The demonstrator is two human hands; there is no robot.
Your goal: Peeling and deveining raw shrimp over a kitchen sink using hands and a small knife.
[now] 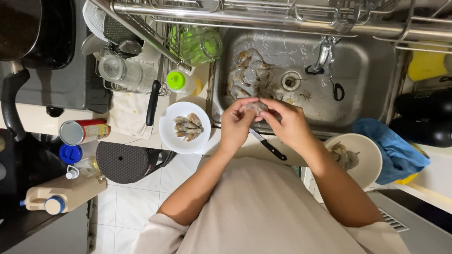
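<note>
My left hand [237, 123] and my right hand [288, 123] together pinch one raw grey shrimp [256, 107] over the near edge of the steel sink [372, 61]. Several more raw shrimp [249, 75] lie in the sink basin beside the drain [291, 80]. Just left of my left hand, a white plate [170, 136] holds a few shrimp [188, 127]. A black-handled knife [268, 146] rests on the sink edge below my hands. At my right elbow a cream bowl [369, 160] holds shrimp shells.
A dish rack [141, 61] with glasses, a green jar [200, 44] and a green-capped bottle [181, 82] stands at left. A pan sits on the black stove [61, 80]. A red can [84, 131], plastic jug [61, 195], black stool [123, 162], blue cloth [393, 146] and yellow sponge [426, 66] surround me.
</note>
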